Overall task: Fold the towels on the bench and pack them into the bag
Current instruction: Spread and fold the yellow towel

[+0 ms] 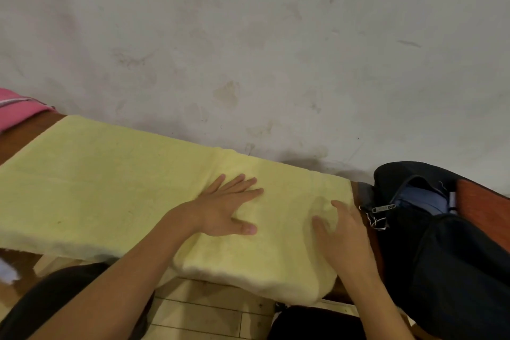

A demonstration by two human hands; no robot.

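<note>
Head view of a folding task. A yellow towel (pixel 116 188) is lying spread along the bench (pixel 24 132), its near edge hanging over the front and its right end doubled into a thicker fold. The left hand (pixel 223 207) is resting flat on the towel near its middle, fingers straight and spread, thumb out to the side; its grip is released, grasping nothing. The right hand (pixel 342 237) is lying on the towel's right end, just beside the bag (pixel 447 243), fingers relaxed and pressing the cloth; its grip is likewise released, though motion blur is softening the fingertips. The dark bag is sitting on the bench at the right, touching the towel's end, its top unzipped and showing a blue lining (pixel 419 199), with zip pulls (pixel 380 210) dangling toward the towel. A pink cloth (pixel 19 107) is lying at the far left of the bench, apart from the towel. A stained pale wall (pixel 248 50) is standing behind; floorboards (pixel 209 315) are showing below.
</note>
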